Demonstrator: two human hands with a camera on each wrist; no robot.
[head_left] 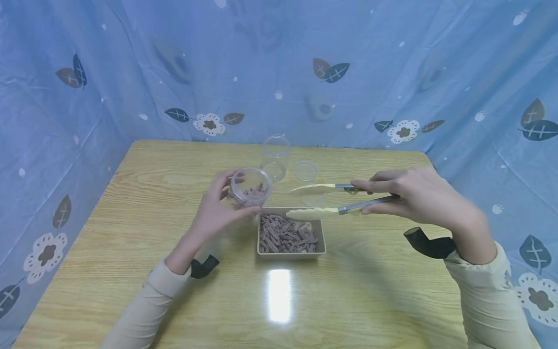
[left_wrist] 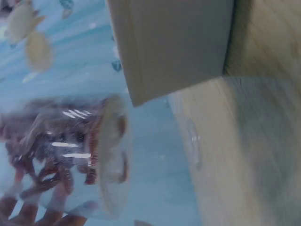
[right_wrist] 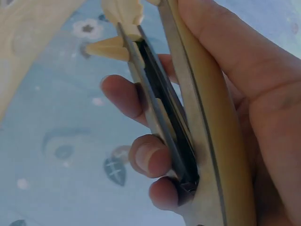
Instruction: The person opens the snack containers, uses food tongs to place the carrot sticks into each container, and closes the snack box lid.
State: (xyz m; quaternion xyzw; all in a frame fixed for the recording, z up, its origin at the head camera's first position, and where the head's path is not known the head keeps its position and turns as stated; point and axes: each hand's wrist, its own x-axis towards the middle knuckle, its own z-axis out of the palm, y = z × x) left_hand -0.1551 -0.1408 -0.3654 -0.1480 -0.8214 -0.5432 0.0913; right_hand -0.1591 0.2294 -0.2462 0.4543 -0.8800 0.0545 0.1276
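Note:
My left hand (head_left: 209, 208) grips a clear plastic jar (left_wrist: 51, 150), tilted, with brown strips inside. The jar's round mouth (head_left: 250, 182) shows in the head view, just above and left of a beige rectangular box (head_left: 292, 255). Many similar brown strips (head_left: 285, 235) lie in that box; their exact kind I cannot tell. My right hand (head_left: 414, 194) holds metal tongs (head_left: 348, 208) with pale yellow scalloped tips. The tongs' arms are spread, pointing left over the back of the box, with nothing between the tips. In the right wrist view, fingers wrap the tongs' handles.
Behind the box stands a second clear jar (head_left: 275, 155). A clear round lid (head_left: 306, 171) lies to its right, and another faint clear disc (head_left: 313, 199) shows between the tongs' arms. A blue patterned curtain (head_left: 279, 72) borders the wooden table (head_left: 370, 300).

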